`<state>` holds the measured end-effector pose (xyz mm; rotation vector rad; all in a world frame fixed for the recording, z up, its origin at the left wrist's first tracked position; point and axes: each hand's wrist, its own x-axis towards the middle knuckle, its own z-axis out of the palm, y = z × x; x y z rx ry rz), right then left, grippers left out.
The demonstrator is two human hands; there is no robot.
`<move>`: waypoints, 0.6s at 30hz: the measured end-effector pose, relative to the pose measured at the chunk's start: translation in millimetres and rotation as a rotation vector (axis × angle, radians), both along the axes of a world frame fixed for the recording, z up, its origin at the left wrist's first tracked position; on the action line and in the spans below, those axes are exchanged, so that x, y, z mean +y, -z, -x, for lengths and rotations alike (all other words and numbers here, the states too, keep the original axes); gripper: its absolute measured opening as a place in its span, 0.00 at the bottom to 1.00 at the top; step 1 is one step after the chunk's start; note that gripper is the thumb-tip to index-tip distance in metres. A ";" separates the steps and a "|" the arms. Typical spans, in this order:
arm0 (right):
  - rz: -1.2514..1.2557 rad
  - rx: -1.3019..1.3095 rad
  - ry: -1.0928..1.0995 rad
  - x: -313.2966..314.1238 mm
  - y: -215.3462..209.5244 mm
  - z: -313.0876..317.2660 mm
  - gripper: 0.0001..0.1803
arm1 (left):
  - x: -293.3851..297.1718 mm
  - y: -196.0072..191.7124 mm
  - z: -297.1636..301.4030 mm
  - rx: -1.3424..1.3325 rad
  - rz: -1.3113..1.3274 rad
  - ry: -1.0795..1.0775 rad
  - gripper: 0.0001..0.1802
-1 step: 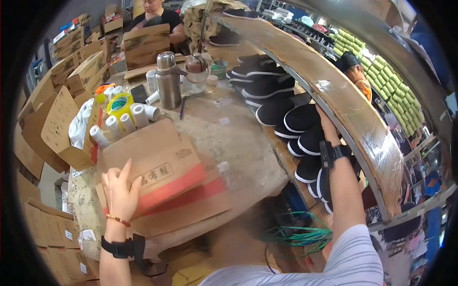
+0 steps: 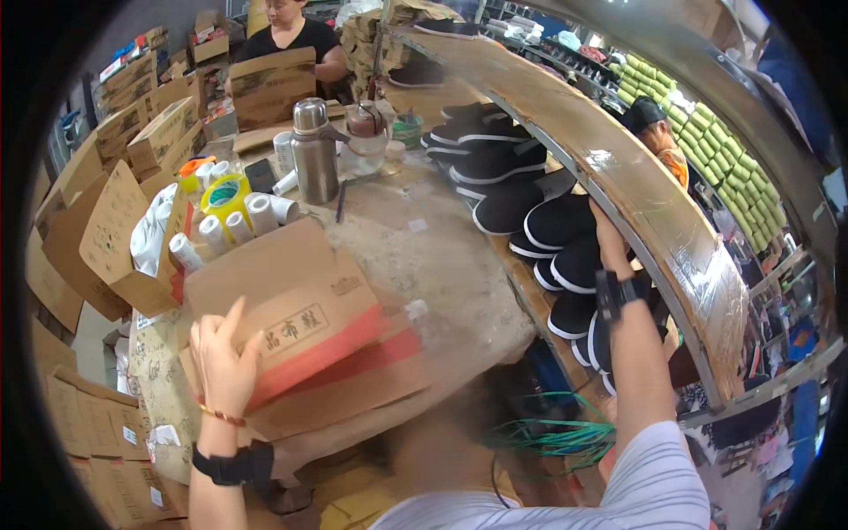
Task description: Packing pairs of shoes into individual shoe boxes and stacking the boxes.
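Observation:
My left hand [image 2: 223, 364] rests against the left end of a brown and red cardboard shoe box [image 2: 300, 327] lying on the worktable [image 2: 442, 265], fingers spread along its edge. It wears a black wrist strap and a bead bracelet. My right hand [image 2: 608, 231] reaches up into a row of black cloth shoes with white soles [image 2: 556, 221] standing on a shelf under a curved wooden board [image 2: 636, 203]. Its fingers are hidden among the shoes, and a black watch sits on that wrist.
A steel flask [image 2: 314, 159], a glass jug [image 2: 367, 146], a yellow tape roll [image 2: 225, 194] and white rolls [image 2: 221, 231] stand behind the box. Folded cartons [image 2: 97, 221] are stacked at left. One person [image 2: 287, 35] sits at the back, another in a cap [image 2: 658, 132] at right. Green strings [image 2: 548, 435] lie below.

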<state>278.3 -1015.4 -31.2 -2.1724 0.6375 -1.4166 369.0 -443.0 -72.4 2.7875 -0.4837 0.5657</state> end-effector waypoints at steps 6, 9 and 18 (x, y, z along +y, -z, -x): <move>-0.744 -0.276 -0.691 126.0 33.8 32.6 0.05 | 23.9 49.5 49.5 -0.303 -0.165 -0.021 0.24; -1.127 -0.308 -1.071 199.0 46.4 33.6 0.05 | -7.6 30.5 80.4 -0.167 0.173 0.119 0.23; -1.181 0.190 -1.056 333.5 14.4 39.9 0.11 | -12.5 -58.0 74.3 -0.099 0.743 0.457 0.29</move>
